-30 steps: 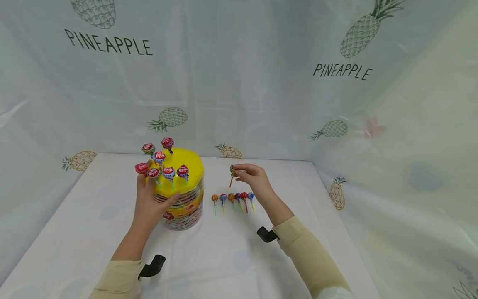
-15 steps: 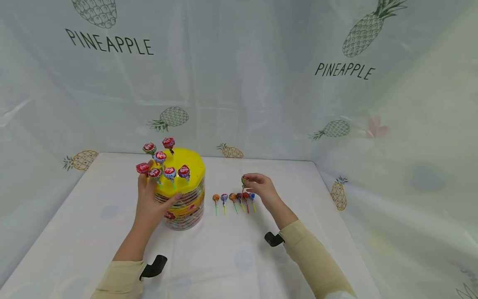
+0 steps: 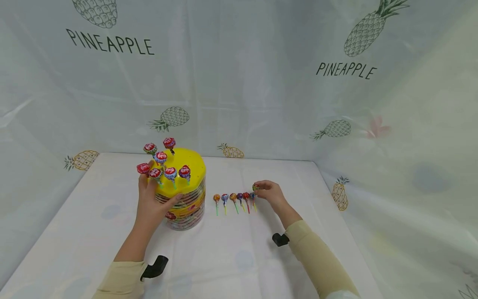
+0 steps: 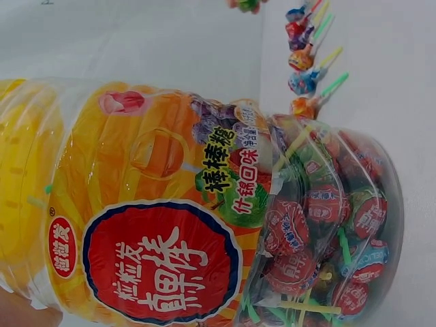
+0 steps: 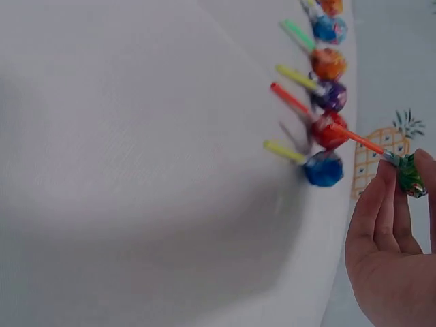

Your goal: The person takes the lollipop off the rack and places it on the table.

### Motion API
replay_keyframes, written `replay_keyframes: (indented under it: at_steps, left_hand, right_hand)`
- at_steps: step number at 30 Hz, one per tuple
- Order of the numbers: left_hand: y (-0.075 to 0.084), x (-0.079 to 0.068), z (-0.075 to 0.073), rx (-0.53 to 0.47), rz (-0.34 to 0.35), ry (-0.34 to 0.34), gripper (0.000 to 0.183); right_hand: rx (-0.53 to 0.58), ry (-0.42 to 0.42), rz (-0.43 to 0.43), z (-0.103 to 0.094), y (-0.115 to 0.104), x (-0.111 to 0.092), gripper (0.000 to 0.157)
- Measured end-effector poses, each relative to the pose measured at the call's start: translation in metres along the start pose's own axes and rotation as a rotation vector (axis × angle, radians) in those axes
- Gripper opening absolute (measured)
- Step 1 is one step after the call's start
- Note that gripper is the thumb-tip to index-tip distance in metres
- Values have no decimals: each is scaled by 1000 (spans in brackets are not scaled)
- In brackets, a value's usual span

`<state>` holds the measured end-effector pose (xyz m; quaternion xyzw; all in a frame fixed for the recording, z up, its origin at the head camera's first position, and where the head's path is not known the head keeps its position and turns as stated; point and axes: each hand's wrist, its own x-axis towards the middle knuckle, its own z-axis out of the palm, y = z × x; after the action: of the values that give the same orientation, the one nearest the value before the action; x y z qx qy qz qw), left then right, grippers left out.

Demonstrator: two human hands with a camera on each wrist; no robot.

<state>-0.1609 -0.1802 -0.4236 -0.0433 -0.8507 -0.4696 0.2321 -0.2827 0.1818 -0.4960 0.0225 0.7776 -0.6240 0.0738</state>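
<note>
A clear plastic lollipop jar (image 3: 192, 207) with a yellow lid (image 3: 190, 162) stands upright on the left of the table; its orange label (image 4: 163, 163) and wrapped lollipops inside show in the left wrist view. My left hand (image 3: 149, 205) grips its left side, thumb across the front. Several lollipops (image 3: 170, 172) stick up from the lid. My right hand (image 3: 272, 194) pinches a green-wrapped lollipop (image 5: 411, 176) by its head, the orange-red stick pointing out from the fingertips. It is raised over the right end of a row of lollipops, just by the blue one (image 5: 323, 169).
The row on the table includes a red lollipop (image 5: 330, 131), a purple one (image 5: 331, 96) and orange ones, heads toward the back. The white-covered table (image 3: 224, 257) ends at a pineapple-print curtain (image 3: 239, 83) behind and at the sides.
My right hand has carried the green lollipop to the right and lower, from above the row's middle to its right end. My left hand keeps its grip on the jar.
</note>
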Motion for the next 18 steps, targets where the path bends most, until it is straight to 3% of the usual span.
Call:
replay_keyframes:
  at_steps: [10, 18]
  left_hand:
    - [2, 0, 0, -5, -6, 2, 87]
    - [-1, 0, 1, -10, -3, 6, 89]
  right_hand:
    - [-85, -16, 3, -15, 21, 12, 26]
    - [-196, -37, 24, -18, 26, 17, 24]
